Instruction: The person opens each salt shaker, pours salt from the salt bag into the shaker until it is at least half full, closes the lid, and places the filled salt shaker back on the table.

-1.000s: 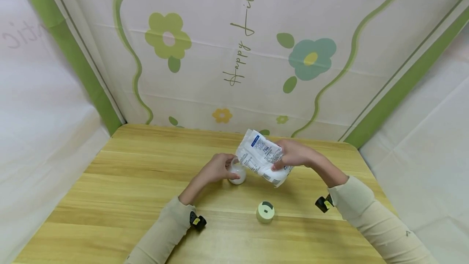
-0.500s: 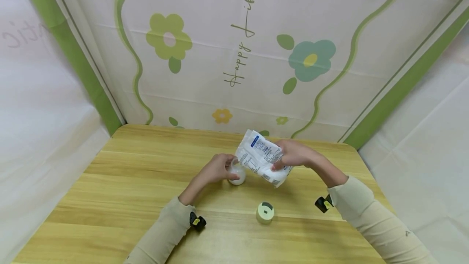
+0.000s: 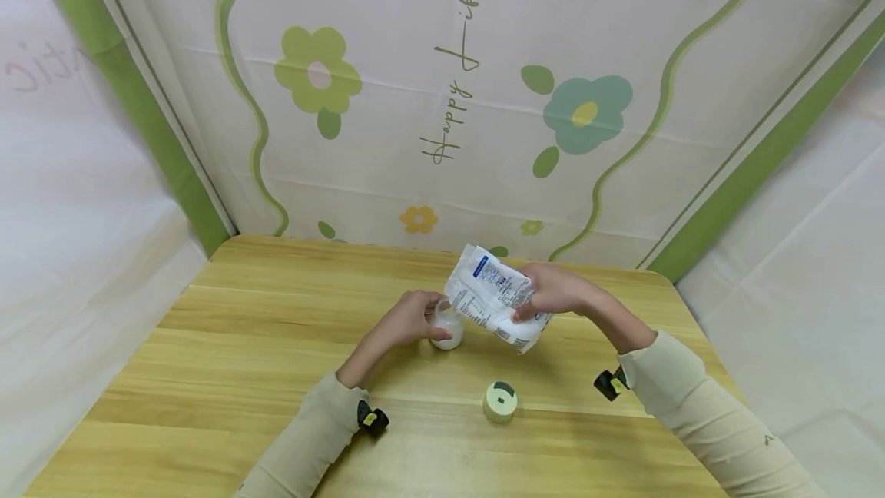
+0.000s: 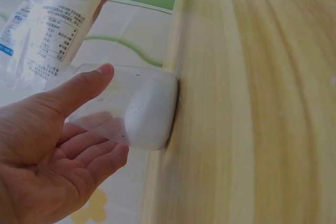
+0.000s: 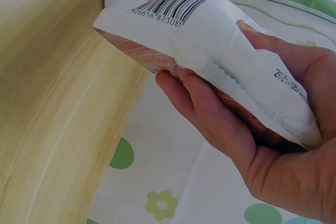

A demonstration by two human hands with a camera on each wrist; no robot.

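My left hand (image 3: 409, 320) grips a small clear jar (image 3: 448, 331) that stands upright on the table, thumb on one side and fingers on the other. White contents fill its lower part, plain in the left wrist view, where the jar (image 4: 149, 108) lies sideways across the picture. In my right hand (image 3: 556, 292) is a white printed plastic bag (image 3: 492, 294), tilted down to the left with its end at the jar's mouth. The right wrist view shows fingers under the bag (image 5: 220, 40) and the thumb above it. The bag's opening is hidden.
A round pale yellow-green lid (image 3: 500, 401) with a dark grey patch lies on the wooden table (image 3: 242, 375), nearer to me than the jar. A white flowered curtain (image 3: 387, 137) hangs behind the table's far edge.
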